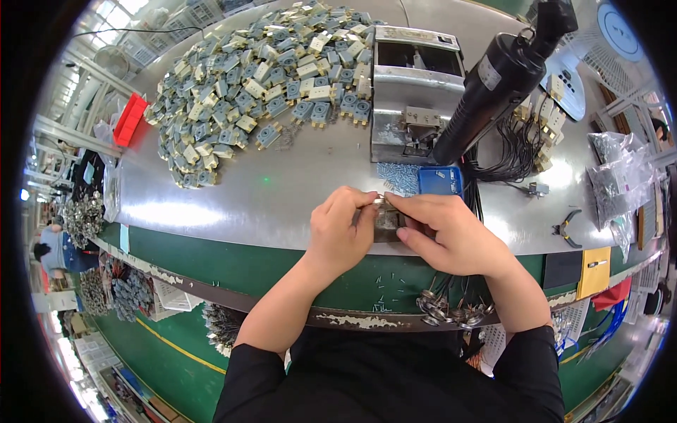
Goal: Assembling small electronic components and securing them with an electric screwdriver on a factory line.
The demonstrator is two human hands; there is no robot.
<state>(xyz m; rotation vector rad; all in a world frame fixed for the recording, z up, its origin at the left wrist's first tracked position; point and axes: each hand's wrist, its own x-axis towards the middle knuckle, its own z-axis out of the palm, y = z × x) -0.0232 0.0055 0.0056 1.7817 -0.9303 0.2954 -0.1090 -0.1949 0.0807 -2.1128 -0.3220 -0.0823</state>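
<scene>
My left hand (342,227) and my right hand (451,229) meet over the near part of the steel table. Between their fingertips they pinch a small silvery part (381,201), mostly covered by the fingers, so its exact kind is unclear. Just below it, between the hands, sits a grey metal block (386,227). The right thumb lies beside the block's right side. Beyond the fingertips lie a spread of small screws (398,178) and a blue tray (440,181) holding a few small pieces. Both hands are closed.
A big heap of grey-and-cream connector-like units (261,77) covers the far left. A metal fixture (416,92) and a black cylindrical power driver (486,84) stand beyond the hands. Black cables (504,158), pliers (566,229) and a red bin (130,120) lie around.
</scene>
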